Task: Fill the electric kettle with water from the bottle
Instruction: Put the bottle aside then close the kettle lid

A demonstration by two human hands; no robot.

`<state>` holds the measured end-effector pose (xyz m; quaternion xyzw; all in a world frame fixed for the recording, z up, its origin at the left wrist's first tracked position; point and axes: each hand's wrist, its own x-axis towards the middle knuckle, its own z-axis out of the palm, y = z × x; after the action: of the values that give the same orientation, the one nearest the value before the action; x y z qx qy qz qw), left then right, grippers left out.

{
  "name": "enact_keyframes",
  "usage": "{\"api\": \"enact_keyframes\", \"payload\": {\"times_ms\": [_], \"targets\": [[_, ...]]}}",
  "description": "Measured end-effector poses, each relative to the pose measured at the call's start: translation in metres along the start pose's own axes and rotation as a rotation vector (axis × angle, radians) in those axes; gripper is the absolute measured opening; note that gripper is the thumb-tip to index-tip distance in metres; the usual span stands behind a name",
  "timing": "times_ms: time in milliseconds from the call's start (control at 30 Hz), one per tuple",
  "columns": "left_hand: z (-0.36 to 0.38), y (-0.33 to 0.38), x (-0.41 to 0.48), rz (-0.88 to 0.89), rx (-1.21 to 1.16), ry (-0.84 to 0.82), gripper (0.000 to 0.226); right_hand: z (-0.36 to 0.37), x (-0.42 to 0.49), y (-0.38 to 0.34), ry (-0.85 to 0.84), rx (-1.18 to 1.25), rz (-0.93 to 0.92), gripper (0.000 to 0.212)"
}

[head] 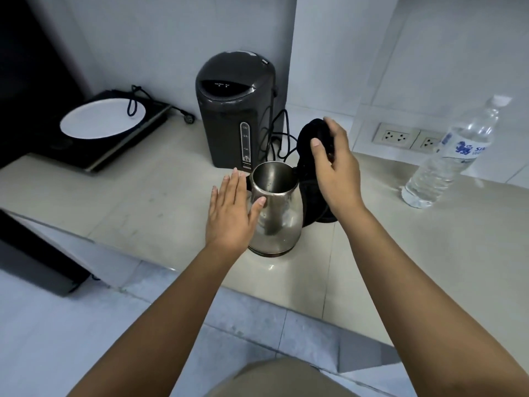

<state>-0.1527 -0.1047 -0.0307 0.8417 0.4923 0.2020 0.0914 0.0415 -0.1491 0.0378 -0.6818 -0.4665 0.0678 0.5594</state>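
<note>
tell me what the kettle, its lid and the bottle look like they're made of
Kettle: looks like polished stainless steel; the body is silvery and mirrors the left hand beside it.
Lid: probably matte black plastic, dark with no shine, tipped open under the right hand.
Bottle: clear thin plastic, see-through with ribbed walls, a white cap and a printed blue label.

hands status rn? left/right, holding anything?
Left hand: open, flat against the kettle side, gripping nothing.
Right hand: on the raised black lid; grip cannot be told.
</note>
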Motion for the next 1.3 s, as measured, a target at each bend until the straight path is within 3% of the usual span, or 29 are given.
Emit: {"api": "enact_keyframes", "payload": {"times_ms": [267,400,1033,1300], "targets": [[-0.003,-0.006,-0.001,0.024,-0.023,-0.06,0.087,0.023,-0.009,-0.005,-0.311,-0.315,-0.371,0.049],[-0.003,-0.01,0.0,0.039,-0.031,-0.093,0.087,0.028,-0.013,-0.001,-0.413,-0.459,-0.451,0.049],[0.0,-0.015,0.001,0.076,-0.056,-0.079,0.087,0.031,-0.019,0.004,-0.47,-0.567,-0.439,0.046],[0.001,-0.008,-0.002,0.056,-0.121,-0.051,0.086,0.022,-0.024,0.019,-0.351,-0.484,-0.383,0.05]]}}
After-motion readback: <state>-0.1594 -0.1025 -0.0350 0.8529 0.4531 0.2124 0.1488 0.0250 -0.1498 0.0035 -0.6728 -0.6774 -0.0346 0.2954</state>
